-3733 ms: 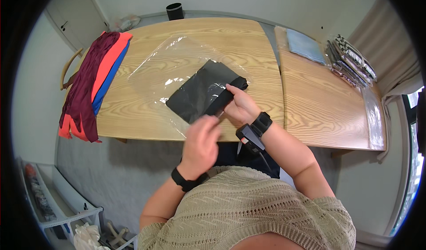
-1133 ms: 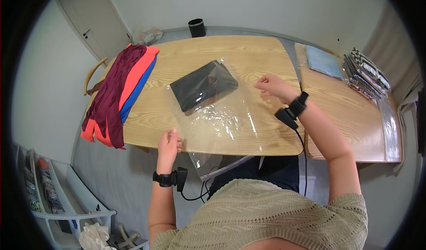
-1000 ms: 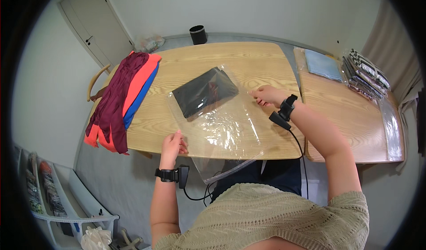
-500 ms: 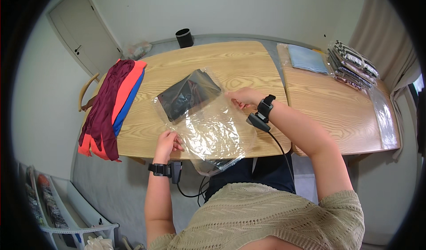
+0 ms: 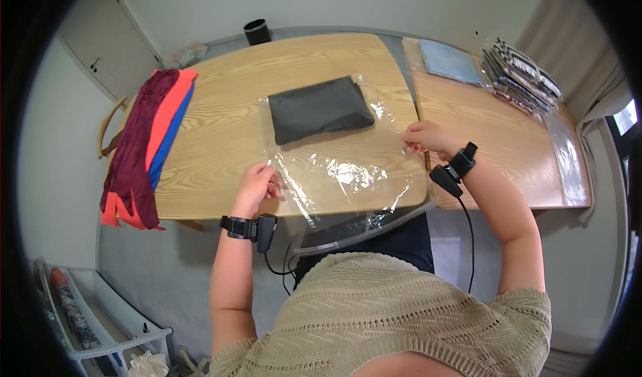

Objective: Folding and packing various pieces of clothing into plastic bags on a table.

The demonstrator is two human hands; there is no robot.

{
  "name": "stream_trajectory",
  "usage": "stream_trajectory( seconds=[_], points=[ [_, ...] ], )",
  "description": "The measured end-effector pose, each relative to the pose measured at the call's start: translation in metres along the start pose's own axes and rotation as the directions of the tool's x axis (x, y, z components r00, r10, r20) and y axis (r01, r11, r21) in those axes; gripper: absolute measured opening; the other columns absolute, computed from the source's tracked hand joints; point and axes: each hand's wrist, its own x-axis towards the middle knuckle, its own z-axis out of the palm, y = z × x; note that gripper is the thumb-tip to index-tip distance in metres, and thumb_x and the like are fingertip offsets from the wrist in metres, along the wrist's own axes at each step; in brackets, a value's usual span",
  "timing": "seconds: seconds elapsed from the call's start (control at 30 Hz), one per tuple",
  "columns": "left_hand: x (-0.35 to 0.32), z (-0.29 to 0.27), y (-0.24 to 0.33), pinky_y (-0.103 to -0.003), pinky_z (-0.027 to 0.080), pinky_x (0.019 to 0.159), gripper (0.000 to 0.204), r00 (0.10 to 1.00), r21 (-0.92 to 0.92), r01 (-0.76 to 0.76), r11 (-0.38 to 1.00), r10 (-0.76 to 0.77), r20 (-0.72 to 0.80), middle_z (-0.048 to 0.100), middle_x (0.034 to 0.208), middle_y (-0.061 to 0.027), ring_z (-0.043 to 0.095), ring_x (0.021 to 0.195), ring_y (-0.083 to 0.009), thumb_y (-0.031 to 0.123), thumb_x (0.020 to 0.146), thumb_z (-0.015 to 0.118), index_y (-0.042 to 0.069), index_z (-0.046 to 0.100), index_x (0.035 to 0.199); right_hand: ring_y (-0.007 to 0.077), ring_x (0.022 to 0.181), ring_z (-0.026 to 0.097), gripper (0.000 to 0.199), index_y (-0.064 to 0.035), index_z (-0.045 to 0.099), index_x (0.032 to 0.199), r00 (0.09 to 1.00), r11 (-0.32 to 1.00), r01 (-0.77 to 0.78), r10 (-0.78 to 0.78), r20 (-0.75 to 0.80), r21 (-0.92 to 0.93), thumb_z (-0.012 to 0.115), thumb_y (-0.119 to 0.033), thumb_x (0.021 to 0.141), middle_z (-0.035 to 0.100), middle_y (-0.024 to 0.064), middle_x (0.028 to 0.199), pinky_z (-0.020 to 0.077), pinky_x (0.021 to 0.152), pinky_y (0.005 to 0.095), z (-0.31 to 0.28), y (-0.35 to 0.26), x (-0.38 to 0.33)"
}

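Observation:
A clear plastic bag (image 5: 348,176) lies across the wooden table, with its banded end hanging over the near edge above my lap. Inside its far half shows a folded dark grey cloth (image 5: 321,111), fairly flat and slightly tilted. My left hand (image 5: 259,186) grips the bag's left edge, fingers curled, near the front of the table. At the opposite edge, my right hand (image 5: 429,140) pinches the bag's right side. Glare on the film hides some of its surface between the hands.
Maroon, orange and blue clothes (image 5: 144,136) drape over the table's left end. On the adjoining right table are a light blue folded cloth (image 5: 449,62), a stack of bagged garments (image 5: 518,76) and flat clear bags (image 5: 567,159). A black bin (image 5: 257,32) stands behind.
The bag has been turned roughly straight and spread wider, and the dark cloth lies flatter inside it. My right hand has moved right, still on the bag's edge. The view has shifted slightly.

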Motion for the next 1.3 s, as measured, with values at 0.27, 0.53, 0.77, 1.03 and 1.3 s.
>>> stream_trajectory(
  seconds=[0.27, 0.53, 0.77, 1.03, 1.3],
  points=[
    [-0.043, -0.011, -0.009, -0.022, 0.041, 0.050, 0.021, 0.977, 0.114, -0.018, 0.993, -0.007, 0.214, 0.059, 0.068, -0.0016, 0.054, 0.055, -0.0099, 0.020, 0.094, 0.050, 0.005, 0.057, 0.080, 0.0097, 0.073, 0.056, 0.025, 0.0012, 0.066, 0.087, 0.984, 0.993, 0.091, -0.101, -0.147, -0.075, 0.058, -0.021, 0.091, 0.064, 0.0031, 0.076, 0.0448, 0.071, 0.0250, 0.014, 0.029, -0.094],
    [-0.048, 0.002, 0.020, -0.037, 0.042, 0.097, 0.050, 0.510, 0.774, -0.625, -0.099, 0.699, 0.501, 0.039, 0.140, -0.0133, 0.044, 0.125, -0.0269, -0.004, 0.082, 0.051, 0.011, 0.047, 0.130, 0.0247, 0.133, 0.036, 0.075, -0.0170, 0.027, 0.144, 0.777, 0.010, 0.256, -0.597, 0.200, -0.967, 0.058, -0.005, 0.077, 0.029, 0.0091, 0.149, 0.0319, 0.108, 0.0396, 0.018, -0.004, -0.084],
    [-0.032, 0.014, 0.038, -0.041, 0.032, 0.107, 0.058, 0.562, 0.632, -0.743, -0.221, 0.308, 0.768, 0.035, 0.147, -0.0041, 0.030, 0.137, -0.0253, -0.003, 0.081, 0.046, 0.013, 0.040, 0.137, 0.0182, 0.135, 0.034, 0.058, -0.0200, 0.027, 0.145, 0.730, -0.082, 0.477, -0.517, 0.447, -0.875, 0.045, -0.014, 0.090, 0.029, 0.0027, 0.150, 0.0290, 0.109, 0.0398, 0.023, 0.006, -0.050],
    [-0.021, 0.010, 0.025, -0.044, 0.026, 0.111, 0.052, 0.589, 0.578, -0.806, 0.129, 0.277, 0.759, 0.034, 0.148, -0.0072, 0.025, 0.139, -0.0306, 0.016, 0.088, 0.055, 0.010, 0.041, 0.138, 0.0198, 0.136, 0.033, 0.054, -0.0214, 0.033, 0.142, 0.758, 0.031, 0.490, -0.508, 0.409, -0.871, 0.048, -0.018, 0.090, 0.029, 0.0039, 0.150, 0.0271, 0.110, 0.0417, 0.023, 0.007, -0.063],
    [-0.017, 0.003, 0.022, -0.039, 0.028, 0.108, 0.041, 0.611, 0.425, -0.771, 0.475, 0.359, 0.706, 0.047, 0.139, -0.0092, 0.033, 0.136, -0.0283, 0.028, 0.095, 0.049, 0.008, 0.052, 0.131, 0.0246, 0.133, 0.036, 0.039, -0.0176, 0.049, 0.133, 0.785, 0.478, 0.611, -0.466, 0.407, -0.631, 0.047, -0.027, 0.095, 0.045, 0.0084, 0.139, 0.0261, 0.110, 0.0456, 0.007, 0.021, -0.075]
  ],
)
